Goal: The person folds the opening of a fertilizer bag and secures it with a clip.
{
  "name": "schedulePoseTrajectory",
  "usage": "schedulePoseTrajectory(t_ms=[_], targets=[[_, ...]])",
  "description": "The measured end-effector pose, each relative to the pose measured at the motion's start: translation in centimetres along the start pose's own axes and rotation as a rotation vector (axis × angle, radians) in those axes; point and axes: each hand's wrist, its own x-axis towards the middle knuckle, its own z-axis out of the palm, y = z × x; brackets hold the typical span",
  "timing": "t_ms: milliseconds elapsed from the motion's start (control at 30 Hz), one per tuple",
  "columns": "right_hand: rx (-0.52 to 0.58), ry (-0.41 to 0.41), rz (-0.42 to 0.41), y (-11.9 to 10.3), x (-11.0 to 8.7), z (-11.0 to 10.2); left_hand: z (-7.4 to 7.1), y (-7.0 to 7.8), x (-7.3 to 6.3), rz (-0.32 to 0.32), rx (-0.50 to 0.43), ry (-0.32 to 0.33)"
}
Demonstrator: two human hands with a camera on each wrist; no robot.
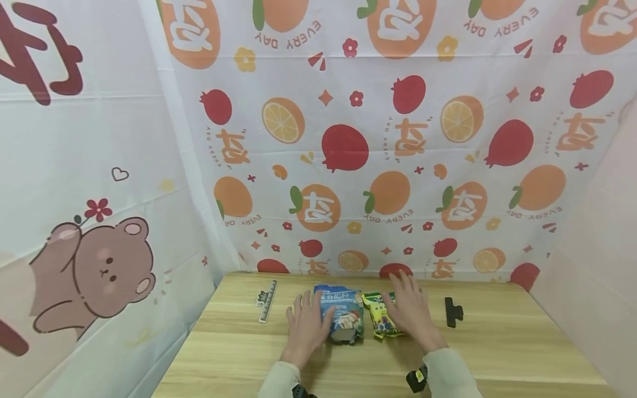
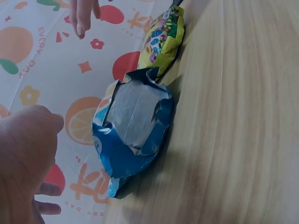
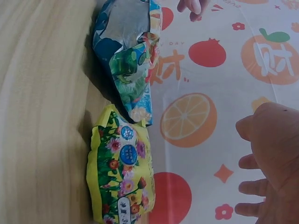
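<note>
A blue printed packet (image 1: 342, 315) lies on the table, its silvery end toward the person in the head view. My left hand (image 1: 307, 325) hovers at its left side, fingers spread; the left wrist view shows a gap between hand and packet (image 2: 133, 119). Just to the right lies a smaller yellow packet (image 1: 380, 316) with a flower print, seen closely in the right wrist view (image 3: 122, 172). Over its right edge reaches my right hand (image 1: 409, 305), fingers extended. A gap separates that hand (image 3: 275, 158) from the yellow packet in the right wrist view. Neither hand holds anything.
A black clip (image 1: 453, 312) lies right of the right hand. Left of the blue packet is a small ruler-like piece (image 1: 267, 302) with a dark figure at its top. The wooden table (image 1: 224, 354) ends at a fruit-print cloth (image 1: 348, 221) behind.
</note>
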Motion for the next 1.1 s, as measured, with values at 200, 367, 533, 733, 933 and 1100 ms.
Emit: schedulePoseTrajectory(t_ms=[200, 367, 533, 733, 933, 1100], targets=[[0.018, -0.009, -0.018, -0.6, 0.6, -0.1, -0.2, -0.4, 0.4, 0.009, 0.013, 0.005], [0.085, -0.042, -0.030, -1.6, 1.2, -0.3, -0.6, -0.7, 1.0, -0.024, 0.021, -0.048], [0.121, -0.088, -0.021, -2.4, 1.7, 0.2, -0.8, -1.1, 1.3, -0.042, 0.031, -0.082], [0.173, -0.112, -0.009, -2.9, 2.1, 1.0, -0.7, -1.4, 1.3, -0.048, 0.021, -0.108], [0.257, -0.146, -0.009, -3.2, 2.5, 1.7, -0.4, -1.8, 1.4, -0.037, 0.015, -0.104], [0.303, -0.177, -0.027, -3.6, 2.8, 2.0, -0.3, -2.0, 1.7, -0.024, 0.016, -0.101]])
